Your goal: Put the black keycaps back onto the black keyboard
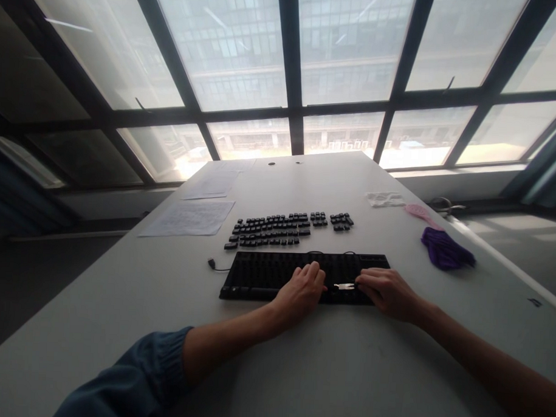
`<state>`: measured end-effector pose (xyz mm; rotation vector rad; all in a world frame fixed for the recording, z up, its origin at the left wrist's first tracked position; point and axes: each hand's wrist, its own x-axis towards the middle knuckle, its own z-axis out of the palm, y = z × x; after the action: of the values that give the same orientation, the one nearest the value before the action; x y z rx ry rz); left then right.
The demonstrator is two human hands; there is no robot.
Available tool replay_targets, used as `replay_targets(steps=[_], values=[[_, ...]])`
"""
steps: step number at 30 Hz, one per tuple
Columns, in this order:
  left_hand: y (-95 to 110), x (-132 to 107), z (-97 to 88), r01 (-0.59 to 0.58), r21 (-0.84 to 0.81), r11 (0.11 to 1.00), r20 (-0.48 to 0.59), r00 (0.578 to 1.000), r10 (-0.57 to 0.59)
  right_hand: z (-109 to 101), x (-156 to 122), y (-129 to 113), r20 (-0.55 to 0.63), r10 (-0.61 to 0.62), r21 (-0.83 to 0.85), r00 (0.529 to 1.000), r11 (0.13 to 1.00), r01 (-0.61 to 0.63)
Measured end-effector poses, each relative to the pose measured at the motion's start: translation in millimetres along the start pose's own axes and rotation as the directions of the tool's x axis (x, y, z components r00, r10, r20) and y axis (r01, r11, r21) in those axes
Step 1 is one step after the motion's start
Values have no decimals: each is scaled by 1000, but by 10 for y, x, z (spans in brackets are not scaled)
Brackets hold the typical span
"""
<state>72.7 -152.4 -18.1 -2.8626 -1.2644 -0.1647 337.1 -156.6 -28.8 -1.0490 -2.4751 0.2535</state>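
Observation:
A black keyboard (262,273) lies flat on the table in front of me, most of its deck showing dark and without keycaps. My right hand (389,291) is closed at the keyboard's right part, pinching a small tool (345,286) whose shiny metal end points left. Over the keyboard's middle, my left hand (302,288) has its fingers bent together close to the tool's tip. Whatever those left fingers hold is hidden. Behind the keyboard, loose black keycaps (272,229) lie in rows, in separate groups.
A cable plug (211,263) sticks out left of the keyboard. Sheets of paper (189,219) lie at the left. On the right are a purple cloth (445,249), a pink brush (421,215) and a white crumpled cloth (384,199). The table (306,185) reaches towards large windows.

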Motion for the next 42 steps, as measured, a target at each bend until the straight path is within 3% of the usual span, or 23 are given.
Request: replay_targets(steps=[6,16,26,36,42], values=[[-1,-27,-127,6,-42,999,-14,1000,-7,-54,-23,-22,-27,-16,9,1000,1000,16],[-135,40,-45,95,-417,904,-61,989,-132,-66,-15,-55,25,-3,9,1000,1000,3],[-175,84,-137,2,-469,883,-51,998,-29,31,-37,18,-81,34,54,996,998,-29],[-181,134,-106,25,-604,797,-99,989,-106,15,-26,-5,-102,82,95,991,993,-73],[-249,152,-247,95,-657,748,-107,970,-217,8,-16,-6,-160,121,181,980,979,-91]])
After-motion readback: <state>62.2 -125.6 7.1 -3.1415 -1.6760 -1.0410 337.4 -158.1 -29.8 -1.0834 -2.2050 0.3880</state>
